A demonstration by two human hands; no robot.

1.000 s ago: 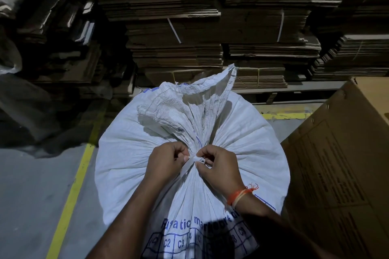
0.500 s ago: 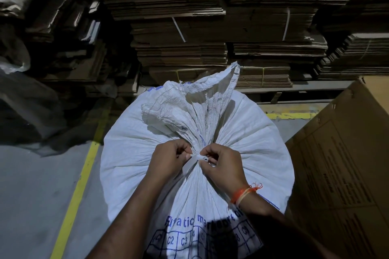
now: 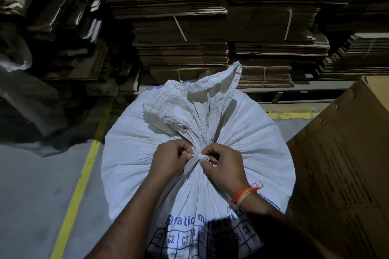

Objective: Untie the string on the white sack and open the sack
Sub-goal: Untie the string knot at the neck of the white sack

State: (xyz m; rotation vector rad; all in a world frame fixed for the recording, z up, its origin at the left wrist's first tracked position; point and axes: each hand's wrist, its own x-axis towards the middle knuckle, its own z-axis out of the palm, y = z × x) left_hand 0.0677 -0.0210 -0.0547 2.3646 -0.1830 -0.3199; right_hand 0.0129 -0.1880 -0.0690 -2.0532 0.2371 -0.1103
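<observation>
A full white woven sack (image 3: 248, 143) with blue print stands in front of me, its neck gathered into pleats and its loose top flopping away from me. A flat white string (image 3: 199, 156) binds the neck. My left hand (image 3: 168, 159) pinches the string's left side between thumb and fingers. My right hand (image 3: 224, 166), with an orange thread at the wrist, pinches the knot from the right. The two hands nearly touch at the knot, and part of the string is hidden under the fingers.
A large brown cardboard box (image 3: 345, 174) stands close on the right of the sack. Stacks of flattened cartons (image 3: 189, 33) fill the racks behind. A yellow floor line (image 3: 77, 191) runs along the grey floor at the left. Crumpled plastic sheeting (image 3: 25, 101) lies far left.
Both hands stay pinched on the string at the neck, with only small finger shifts. The view has drifted slightly; the sack stays tied.
</observation>
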